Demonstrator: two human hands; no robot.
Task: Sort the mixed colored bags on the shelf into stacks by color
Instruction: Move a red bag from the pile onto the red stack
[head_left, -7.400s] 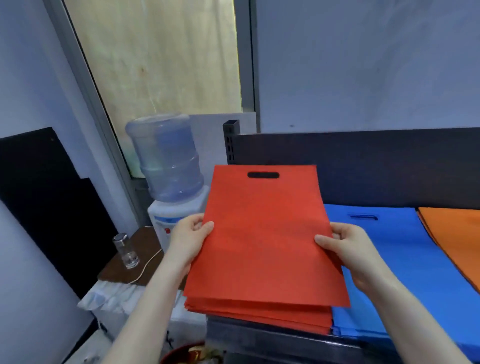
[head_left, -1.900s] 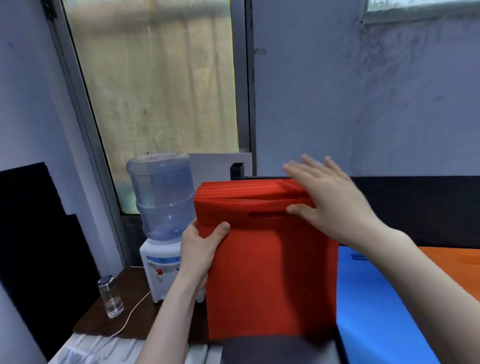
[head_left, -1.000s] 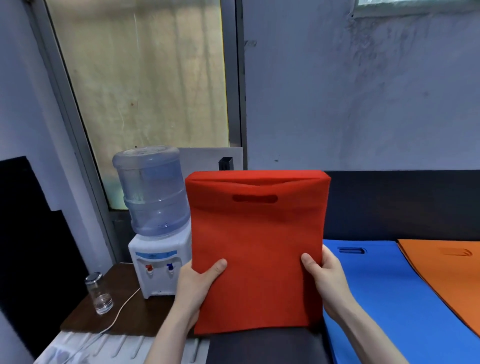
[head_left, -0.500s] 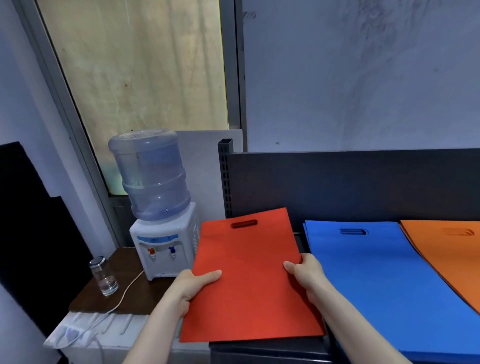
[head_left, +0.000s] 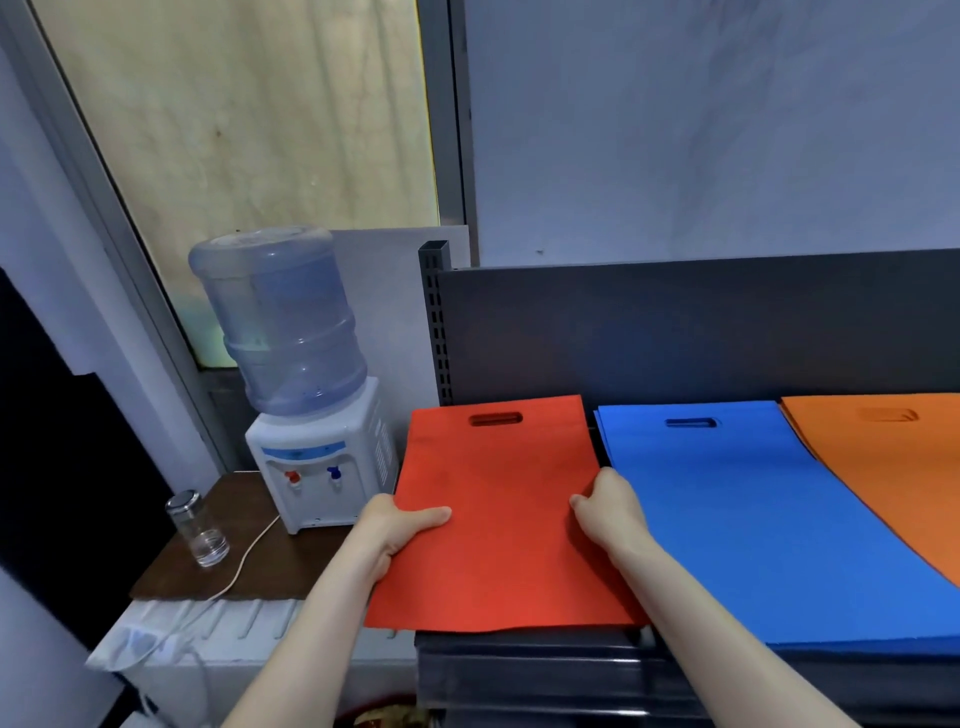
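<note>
at the far left a glass (head_left: 200, 530) stands on a small brown tabletop (head_left: 260, 566), with a water dispenser (head_left: 311, 405) behind it; both are well apart from the work. next comes the left hand (head_left: 395, 530), at the left edge of the red bags (head_left: 498, 535). its grip is holding that edge, with the thumb flat on top and the fingers under, hidden by the cloth. one second ago this red stack was standing upright on its bottom edge between both hands, and half a second ago it was tilted down. now it lies flat on the shelf (head_left: 545, 660), with the handle hole toward the dark back panel (head_left: 675, 332). its lower left corner seems to hang a little over the end of the shelf. the right hand (head_left: 608, 512) is at the right edge of the red stack, and its grip is also closed on that edge with the fingers curled. just beside this edge lie the blue bags (head_left: 753, 519), and at the far right the orange bags (head_left: 893, 467) overlap the blue ones at their edge. i judge that the red pile was squared and is now put down in its own place, so three colours lie side by side. what is left is probably to release the pile and maybe push it further onto the shelf.
</note>
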